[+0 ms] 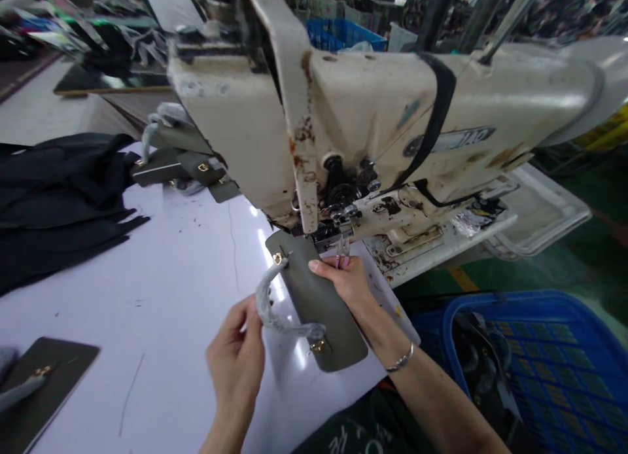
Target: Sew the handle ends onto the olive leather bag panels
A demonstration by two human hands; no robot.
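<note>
An olive-grey panel (pixel 318 303) with gold fittings lies on the white tabletop, its far end close to the sewing machine's needle area (pixel 338 222). The plastic-wrapped handle (pixel 267 307) arches off the panel's left side. My left hand (pixel 240 356) pinches that handle at its outer bend. Over the panel's right edge rests my right hand (pixel 348 284), thumb on the panel, fingers curled round small snips (pixel 342 252) with pink grips, whose tips point toward the machine.
Black fabric pieces (pixel 59 199) lie at the left. More grey panels with wrapped handles sit behind (pixel 181 159) and at the lower left (pixel 53 388). A blue basket (pixel 540 300) holding dark pieces stands at the lower right. The machine body (pixel 383 94) spans the back.
</note>
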